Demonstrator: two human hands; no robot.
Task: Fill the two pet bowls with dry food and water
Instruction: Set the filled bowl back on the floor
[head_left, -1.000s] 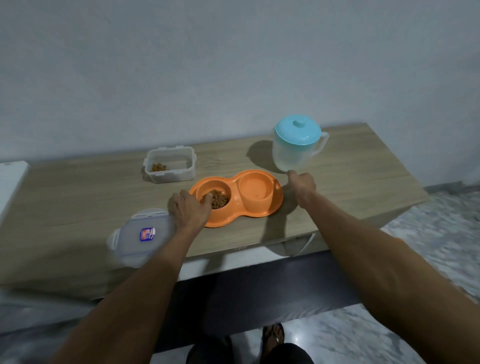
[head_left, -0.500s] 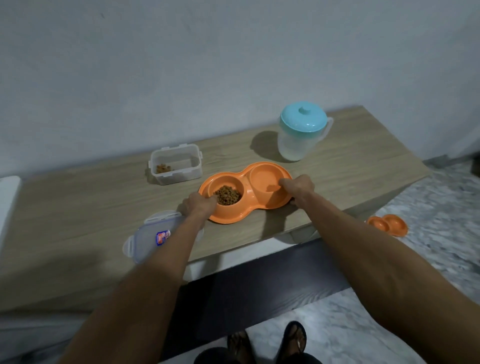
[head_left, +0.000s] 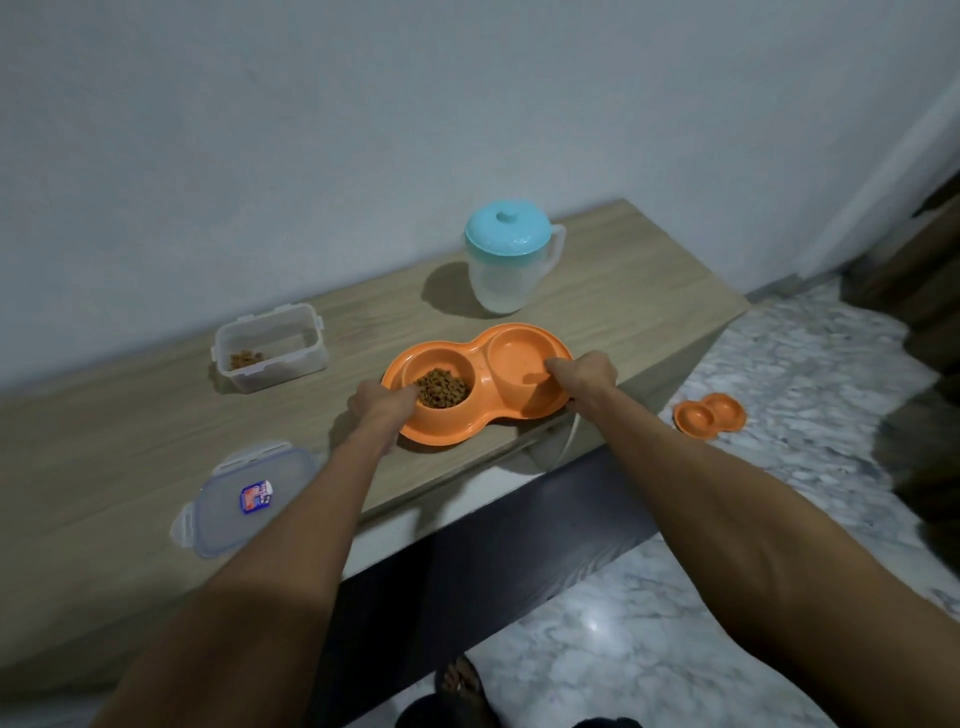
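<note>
An orange double pet bowl (head_left: 480, 358) sits near the front edge of the wooden table (head_left: 130, 415). Its left cup holds brown dry food (head_left: 441, 388); its right cup looks wet, the water hard to make out. My left hand (head_left: 382, 402) grips the bowl's left rim, thumb over the food cup's edge. My right hand (head_left: 582, 371) grips the right rim. A clear water jug (head_left: 506, 262) with a turquoise lid stands behind the bowl. A clear food container (head_left: 270, 345) with a few kibbles left is at the back left.
The container's lid (head_left: 244, 499) lies on the table near the front left edge. A second orange double bowl (head_left: 709, 414) lies on the marble floor to the right of the table. A white wall runs behind the table. My feet show below.
My right hand came away from the jug and took the bowl's right rim; my left hand closed on the left rim. The view has swung to the right, showing the floor bowl.
</note>
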